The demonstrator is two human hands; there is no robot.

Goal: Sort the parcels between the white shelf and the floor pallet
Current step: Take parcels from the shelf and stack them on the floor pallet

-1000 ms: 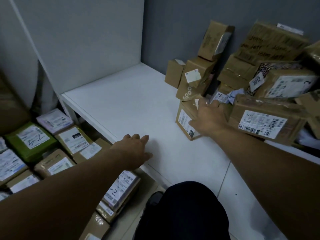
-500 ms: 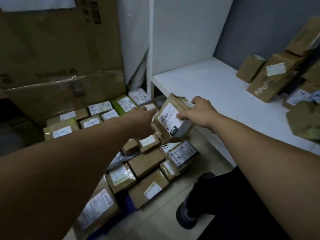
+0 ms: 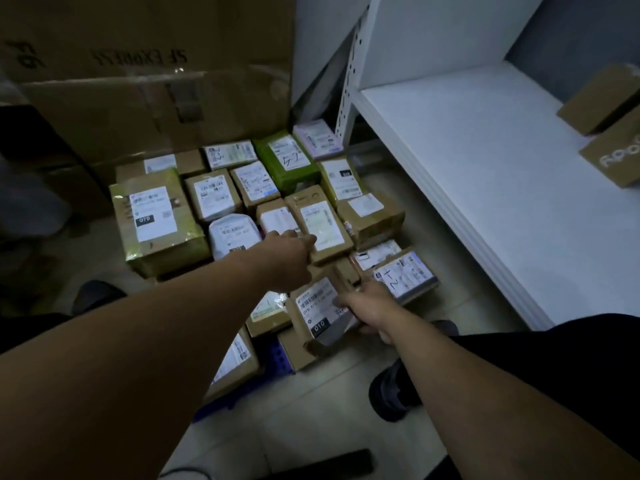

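Observation:
My right hand [image 3: 369,308] grips a brown parcel with a white "010" label [image 3: 317,315], held tilted low over the near side of the parcel pile on the blue floor pallet [image 3: 277,356]. My left hand [image 3: 287,252] is at the near end of another brown parcel with a white label [image 3: 320,221] lying on top of the pile, fingers curled against its edge. The white shelf [image 3: 485,202] runs along the right, its near part bare.
Several labelled parcels cover the pallet, among them a green one [image 3: 287,161] and a yellow-green one [image 3: 156,216]. A big cardboard box [image 3: 138,81] stands behind the pile. Two brown boxes [image 3: 602,102] sit far right on the shelf. My shoe [image 3: 391,393] is on the tiled floor.
My right hand took the "010" parcel off the shelf and carried it left and down to the pallet pile. My left hand moved from the shelf edge to a parcel on the pile.

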